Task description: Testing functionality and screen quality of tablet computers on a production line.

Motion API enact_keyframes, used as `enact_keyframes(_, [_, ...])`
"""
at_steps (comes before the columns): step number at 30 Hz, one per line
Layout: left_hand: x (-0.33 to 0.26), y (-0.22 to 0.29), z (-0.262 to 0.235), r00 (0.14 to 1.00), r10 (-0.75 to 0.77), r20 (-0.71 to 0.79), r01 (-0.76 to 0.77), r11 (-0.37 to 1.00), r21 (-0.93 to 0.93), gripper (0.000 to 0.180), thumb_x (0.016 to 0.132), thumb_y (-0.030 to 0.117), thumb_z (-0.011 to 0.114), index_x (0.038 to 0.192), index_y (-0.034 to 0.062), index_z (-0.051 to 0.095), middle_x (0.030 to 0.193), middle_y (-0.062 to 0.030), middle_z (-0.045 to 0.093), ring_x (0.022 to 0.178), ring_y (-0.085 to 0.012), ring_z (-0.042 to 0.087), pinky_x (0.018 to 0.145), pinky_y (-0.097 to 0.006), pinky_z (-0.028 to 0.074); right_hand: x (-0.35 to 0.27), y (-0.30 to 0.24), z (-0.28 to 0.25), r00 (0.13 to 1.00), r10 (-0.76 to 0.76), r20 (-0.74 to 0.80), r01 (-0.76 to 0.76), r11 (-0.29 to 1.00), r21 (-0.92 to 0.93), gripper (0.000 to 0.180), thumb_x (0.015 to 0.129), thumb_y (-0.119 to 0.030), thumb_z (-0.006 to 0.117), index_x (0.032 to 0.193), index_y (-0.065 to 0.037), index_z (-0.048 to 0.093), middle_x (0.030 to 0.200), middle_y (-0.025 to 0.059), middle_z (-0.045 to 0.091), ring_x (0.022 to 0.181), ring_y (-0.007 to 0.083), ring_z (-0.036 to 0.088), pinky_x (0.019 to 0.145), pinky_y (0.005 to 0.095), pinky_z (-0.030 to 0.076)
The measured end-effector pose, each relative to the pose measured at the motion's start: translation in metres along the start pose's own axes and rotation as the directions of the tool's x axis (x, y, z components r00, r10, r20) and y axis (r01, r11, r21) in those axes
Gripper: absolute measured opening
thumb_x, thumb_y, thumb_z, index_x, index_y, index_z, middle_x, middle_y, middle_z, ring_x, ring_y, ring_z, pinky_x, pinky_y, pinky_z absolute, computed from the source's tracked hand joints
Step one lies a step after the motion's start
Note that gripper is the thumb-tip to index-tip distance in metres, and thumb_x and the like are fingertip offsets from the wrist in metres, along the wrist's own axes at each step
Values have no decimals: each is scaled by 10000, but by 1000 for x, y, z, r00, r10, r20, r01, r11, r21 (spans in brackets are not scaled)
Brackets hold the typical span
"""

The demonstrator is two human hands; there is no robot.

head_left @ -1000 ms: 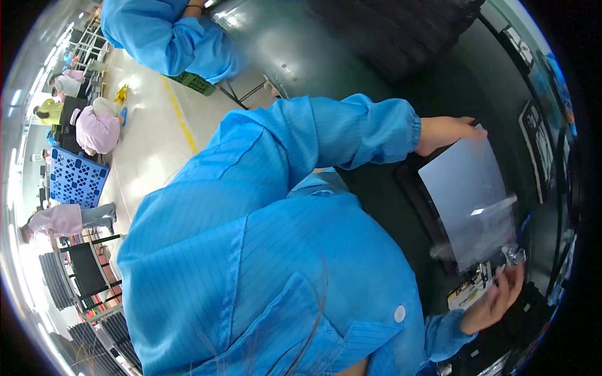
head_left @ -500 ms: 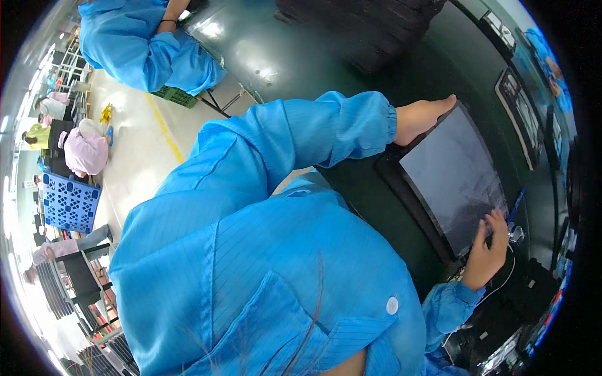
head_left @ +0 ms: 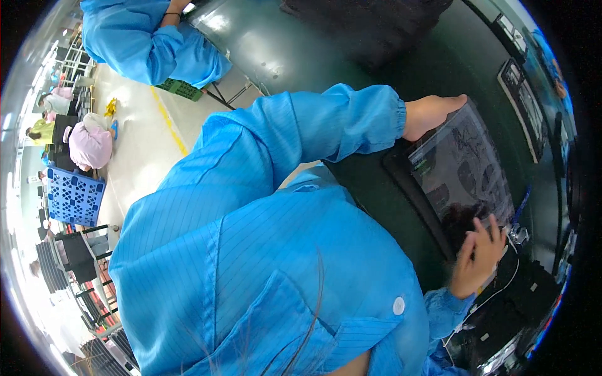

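Observation:
A thin, dark, glossy screen panel (head_left: 461, 160) is tilted over the dark green table, with reflections across its face. My left hand (head_left: 433, 116) grips its upper short edge, the thumb lying along the corner and the other fingers hidden. Beside the opposite end of the panel, my right hand (head_left: 480, 255) has its fingers spread and holds nothing; whether a fingertip touches the panel cannot be told. Under the panel, and sticking out on my side, is a flat black slab (head_left: 417, 197).
A framed flat panel (head_left: 522, 109) lies beyond the screen panel. Near my right hand are a blue pen-like thing (head_left: 522, 203), a clear shiny object (head_left: 519, 235) and a white cable (head_left: 486, 301). Black material (head_left: 376, 25) covers the table's far left, near a blue-sleeved co-worker (head_left: 135, 44).
The panel's tilt has changed, and its face shows darker, sharper reflections. My right hand has drawn back slightly toward me. My left hand keeps its hold on the edge.

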State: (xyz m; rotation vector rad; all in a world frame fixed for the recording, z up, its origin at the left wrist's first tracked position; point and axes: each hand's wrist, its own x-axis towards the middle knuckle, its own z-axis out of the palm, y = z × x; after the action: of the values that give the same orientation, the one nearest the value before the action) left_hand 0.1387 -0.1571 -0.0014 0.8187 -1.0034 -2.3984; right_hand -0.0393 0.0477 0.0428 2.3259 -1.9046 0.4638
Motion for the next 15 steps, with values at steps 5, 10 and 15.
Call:
enact_keyframes(5, [0,0,1,999,7,53,-3,998,-63,506,907,452,309,1106,42,529,1132,-152,550,994,-257,548,897,-379,413,1,-32,9,997,-55,60,48,993,105,144,814,-118,478,738,-35,568,1000,89,607,1102,335,466,985,538,232])
enact_keyframes(10, [0,-4,8,1000,8,20,-8,1000,-21,504,908,452,306,1094,46,539,1124,-152,555,978,-255,557,891,-375,419,-3,-32,13,993,-116,20,111,980,164,131,806,-105,484,727,-32,559,999,92,609,1100,343,465,983,536,237])
enact_keyframes(15, [10,-11,10,998,-2,62,5,999,-42,488,906,453,321,1100,61,537,1129,-146,551,972,-245,559,879,-364,428,-7,-24,12,996,-78,36,72,987,141,126,797,-103,491,709,-33,546,993,92,610,1100,344,464,978,534,243])
